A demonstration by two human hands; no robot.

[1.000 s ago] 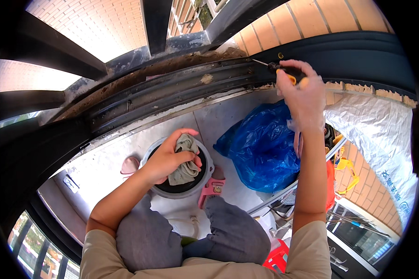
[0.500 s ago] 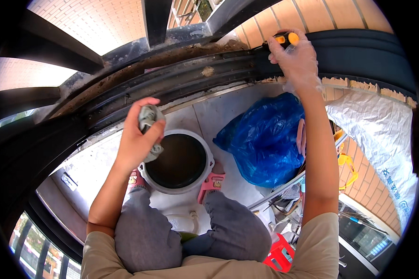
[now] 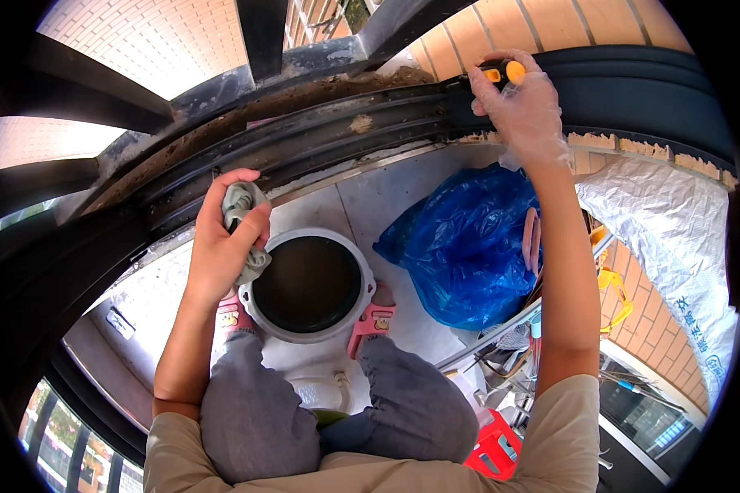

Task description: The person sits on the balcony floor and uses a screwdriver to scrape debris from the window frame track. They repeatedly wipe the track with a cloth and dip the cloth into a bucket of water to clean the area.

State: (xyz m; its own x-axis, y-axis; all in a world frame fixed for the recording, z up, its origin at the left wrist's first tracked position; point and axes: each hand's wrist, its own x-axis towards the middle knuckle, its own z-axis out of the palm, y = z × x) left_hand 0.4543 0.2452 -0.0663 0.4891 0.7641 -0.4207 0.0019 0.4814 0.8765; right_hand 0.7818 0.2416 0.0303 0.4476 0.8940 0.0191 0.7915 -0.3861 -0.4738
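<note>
My left hand (image 3: 222, 234), bare, grips a crumpled grey-green rag (image 3: 247, 205) above the left edge of a white bucket. Dark, murky liquid fills the bucket (image 3: 367, 283), which stands between my feet. At the far right end of the black window track (image 3: 304, 140), my right hand (image 3: 520, 107) in a clear plastic glove is closed round a tool with a black and yellow handle (image 3: 495, 72). The tool's working end points left toward the corner of the track and is hard to make out. Dirt and a tan clump (image 3: 361, 124) lie along the track.
A blue plastic bag (image 3: 460, 246) sits right of the bucket. Black metal bars (image 3: 259, 37) stand beyond the track. On the right are a white woven sack (image 3: 658, 222), a red plastic stool (image 3: 497, 444) and assorted tools. My pink slippers (image 3: 376, 320) flank the bucket.
My left hand has moved a little to the left and down with the rag. The right hand stays at the track's right end, still closed on the tool.
</note>
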